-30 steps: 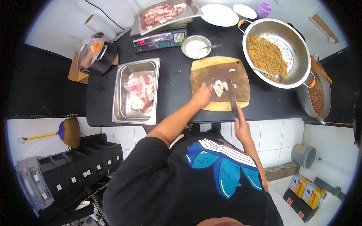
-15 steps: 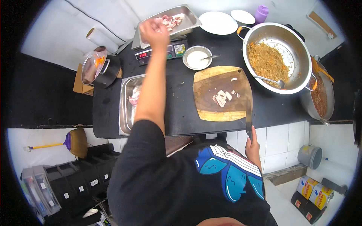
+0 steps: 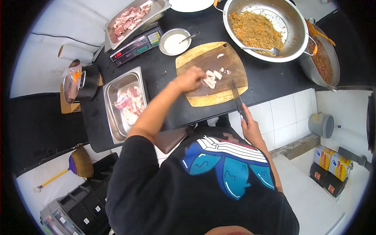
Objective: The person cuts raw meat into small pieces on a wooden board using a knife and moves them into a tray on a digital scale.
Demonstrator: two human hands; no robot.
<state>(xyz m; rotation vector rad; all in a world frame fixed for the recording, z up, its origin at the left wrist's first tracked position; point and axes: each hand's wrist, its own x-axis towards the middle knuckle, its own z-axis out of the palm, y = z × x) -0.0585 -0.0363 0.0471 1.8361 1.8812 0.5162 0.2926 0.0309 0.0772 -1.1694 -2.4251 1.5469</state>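
My right hand (image 3: 252, 128) grips the dark handle of a kitchen knife (image 3: 236, 94), its blade pointing away over the right edge of the wooden cutting board (image 3: 188, 66). On the board lie several pale cut pieces of meat (image 3: 210, 80), with small scraps around them. My left hand (image 3: 190, 79) is over the board's left side, right beside these pieces, with fingers curled down; whatever they pinch is hidden. More raw meat (image 3: 131, 18) rests in a metal tray (image 3: 158, 5) on a digital scale (image 3: 137, 46). Larger raw meat chunks (image 3: 131, 103) fill part of a perforated steel pan (image 3: 112, 122).
A bowl of white stuff (image 3: 172, 43) with a spoon stands behind the board. At right are a big steel basin (image 3: 288, 33) of shredded food and a pan (image 3: 327, 64) of reddish-brown food. A dark pot (image 3: 91, 80) stands at the left.
My left hand has come back from the meat tray on the scale to the cutting board. My right hand still holds the knife. The whole view has shifted and turned.
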